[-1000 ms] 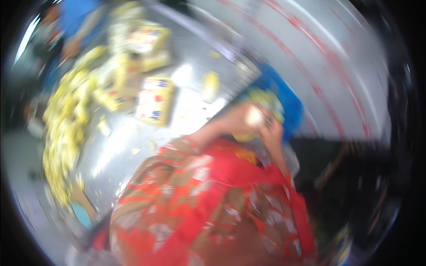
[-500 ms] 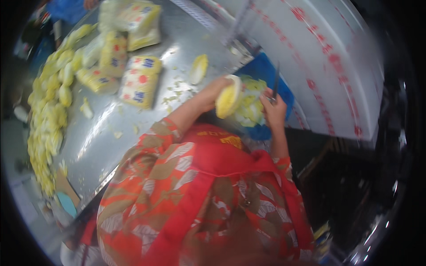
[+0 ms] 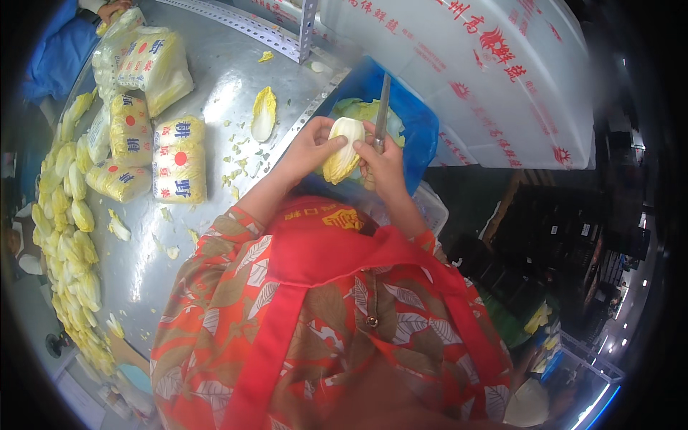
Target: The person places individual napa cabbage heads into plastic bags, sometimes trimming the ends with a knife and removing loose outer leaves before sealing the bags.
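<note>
My left hand (image 3: 311, 147) grips a small, pale napa cabbage (image 3: 342, 155) with yellow frilled leaves, held upright over a blue bin (image 3: 413, 118). My right hand (image 3: 382, 161) is closed on the handle of a knife (image 3: 383, 104), blade pointing up, with its thumb at the cabbage's side. Loose green and white leaves (image 3: 369, 108) lie in the bin below. On the steel table (image 3: 229, 64) to the left are a loose cabbage piece (image 3: 263, 115), scattered scraps and several printed plastic packs (image 3: 179, 160) of yellow cabbage.
A long pile of small cabbages (image 3: 75, 258) lines the table's left edge. A co-worker's blue sleeve (image 3: 57, 54) and hand (image 3: 113, 12) show at top left. White boxes (image 3: 516, 115) with red print stand beyond the bin; dark crates (image 3: 552, 222) are at right.
The view has sharpened and shifted. The cabbage has turned from yellow face to white face up and moved closer to my right hand and the knife.
</note>
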`<state>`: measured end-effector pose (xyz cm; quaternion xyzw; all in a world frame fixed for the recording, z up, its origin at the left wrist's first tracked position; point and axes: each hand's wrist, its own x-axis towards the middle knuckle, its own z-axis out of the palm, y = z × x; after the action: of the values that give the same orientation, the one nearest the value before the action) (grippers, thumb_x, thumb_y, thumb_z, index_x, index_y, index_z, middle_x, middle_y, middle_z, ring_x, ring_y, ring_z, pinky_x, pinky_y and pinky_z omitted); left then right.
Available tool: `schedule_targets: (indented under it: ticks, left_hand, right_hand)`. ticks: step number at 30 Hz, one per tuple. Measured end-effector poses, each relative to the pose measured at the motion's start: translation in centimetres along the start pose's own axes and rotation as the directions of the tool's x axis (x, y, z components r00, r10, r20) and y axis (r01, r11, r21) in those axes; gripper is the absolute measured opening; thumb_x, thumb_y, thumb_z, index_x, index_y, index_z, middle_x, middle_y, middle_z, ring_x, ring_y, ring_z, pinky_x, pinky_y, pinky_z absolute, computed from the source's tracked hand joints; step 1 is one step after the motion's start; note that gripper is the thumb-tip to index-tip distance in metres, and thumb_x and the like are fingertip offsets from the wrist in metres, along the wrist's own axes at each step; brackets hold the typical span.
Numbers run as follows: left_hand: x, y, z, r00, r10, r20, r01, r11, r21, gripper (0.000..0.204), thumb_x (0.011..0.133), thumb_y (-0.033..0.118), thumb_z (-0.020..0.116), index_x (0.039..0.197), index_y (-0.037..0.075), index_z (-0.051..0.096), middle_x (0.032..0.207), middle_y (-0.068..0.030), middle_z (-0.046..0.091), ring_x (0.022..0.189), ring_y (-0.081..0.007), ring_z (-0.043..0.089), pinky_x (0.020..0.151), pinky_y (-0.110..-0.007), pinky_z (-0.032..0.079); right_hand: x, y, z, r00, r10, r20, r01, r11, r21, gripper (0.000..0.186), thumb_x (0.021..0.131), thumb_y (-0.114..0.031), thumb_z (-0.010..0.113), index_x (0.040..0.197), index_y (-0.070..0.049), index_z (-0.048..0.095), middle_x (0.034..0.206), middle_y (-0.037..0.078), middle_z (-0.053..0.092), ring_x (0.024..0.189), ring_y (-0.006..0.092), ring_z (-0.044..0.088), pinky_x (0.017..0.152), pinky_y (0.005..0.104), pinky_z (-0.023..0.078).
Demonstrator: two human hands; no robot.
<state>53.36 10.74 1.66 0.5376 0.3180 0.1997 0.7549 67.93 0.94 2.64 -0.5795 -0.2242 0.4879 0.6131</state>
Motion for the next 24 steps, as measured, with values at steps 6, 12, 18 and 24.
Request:
schedule_targets:
  ticks: [6,12,18,24]
  left_hand:
    - [0.2,-0.4,-1.4,0.995,-0.04,0.093,0.058,0.978,-0.198,0.035,0.091,0.022,0.061,0.119,0.006,0.049,0.099,-0.0014,0.061,0.091,-0.0081,0.056,0.08,-0.023,0.044]
    - [0.3,0.1,-0.8,0.982,0.181,-0.046,-0.155,0.929,0.336,0.055,0.082,0.027,0.068,0.127,0.001,0.049,0.11,-0.0138,0.063,0.102,-0.0184,0.06,0.087,-0.031,0.047]
    - [0.4,0.6,-1.5,0.984,0.177,0.017,-0.17,0.909,0.381,0.07,0.076,0.024,0.077,0.133,-0.001,0.043,0.115,-0.0093,0.06,0.102,-0.0135,0.057,0.089,-0.027,0.046]
    - [0.3,1.4,-2.6,0.994,-0.036,0.099,0.034,0.999,0.013,0.05,0.084,0.021,0.056,0.128,0.0,0.046,0.106,-0.0105,0.063,0.095,-0.0168,0.061,0.086,-0.028,0.048]
  right_hand:
    - [0.5,-0.4,-0.9,0.993,0.017,0.121,-0.016,1.0,-0.003,0.053,0.079,-0.008,0.068,0.127,0.001,0.049,0.087,0.003,0.054,0.056,0.0064,0.052,0.042,0.0192,0.039]
    - [0.8,-1.1,1.2,1.0,-0.008,-0.014,0.006,0.994,-0.111,0.052,0.079,-0.005,0.066,0.127,0.001,0.049,0.084,0.002,0.055,0.056,0.0064,0.052,0.042,0.0201,0.04]
    - [0.8,-1.5,1.8,0.997,-0.077,-0.009,0.073,0.965,-0.251,0.049,0.077,-0.005,0.062,0.124,0.002,0.051,0.086,0.004,0.058,0.063,0.0091,0.055,0.053,0.0211,0.045]
    - [1.9,0.2,-0.8,0.976,-0.215,-0.021,0.148,0.739,-0.657,0.055,0.073,-0.009,0.065,0.126,-0.003,0.052,0.099,0.011,0.064,0.081,0.0185,0.062,0.073,0.0268,0.049]
